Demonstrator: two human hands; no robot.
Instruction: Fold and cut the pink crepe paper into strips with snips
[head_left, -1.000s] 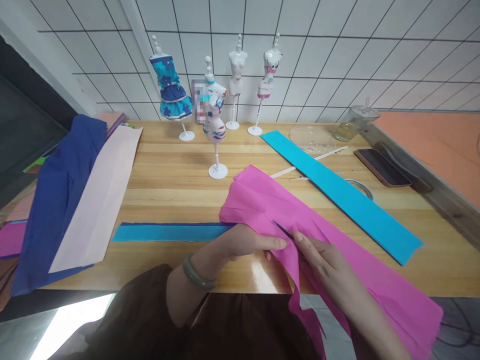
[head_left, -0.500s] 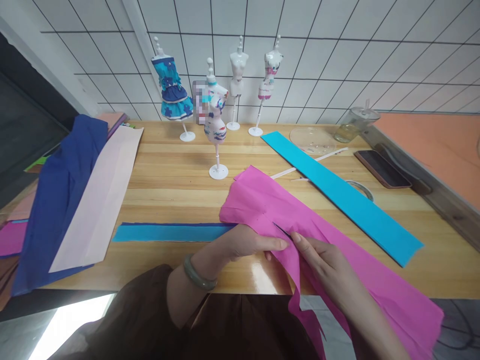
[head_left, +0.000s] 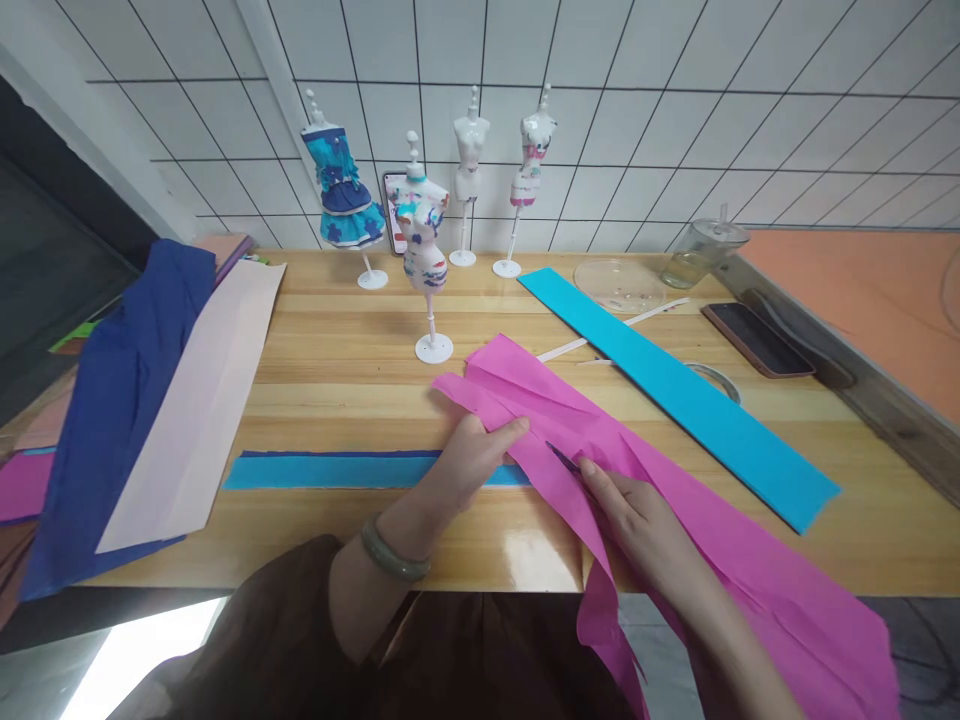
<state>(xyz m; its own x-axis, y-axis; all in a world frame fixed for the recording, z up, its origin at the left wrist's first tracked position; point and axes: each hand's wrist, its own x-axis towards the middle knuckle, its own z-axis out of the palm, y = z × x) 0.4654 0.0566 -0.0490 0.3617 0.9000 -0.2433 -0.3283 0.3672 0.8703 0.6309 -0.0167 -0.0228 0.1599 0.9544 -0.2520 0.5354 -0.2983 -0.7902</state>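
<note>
A long sheet of pink cloth (head_left: 720, 520) lies slantwise over the table and hangs off its front edge. My left hand (head_left: 476, 455) pinches a strip along the cloth's near edge, thumb on top. In my right hand (head_left: 637, 510) is a pair of scissors (head_left: 562, 457); only the dark pointed blades show on the pink, and the handles are hidden by the fingers. The strip between my hands runs down past the table edge in a loose tail. Partly beneath my left wrist lies a narrow blue strip (head_left: 322, 471) with a darker border.
Small dress forms stand at the back, one (head_left: 343, 190) in a blue dress, another (head_left: 426, 240) nearer. A folded turquoise strip (head_left: 675, 395), tape roll (head_left: 716, 382), phone (head_left: 757, 340) and lidded cup (head_left: 701, 255) lie right. Dark blue cloth (head_left: 127, 400) and a pale sheet (head_left: 195, 410) are left.
My left hand has moved up and left along the pink cloth, drawing its near edge flatter. My right hand with the scissors stays almost in place. The view has shifted slightly.
</note>
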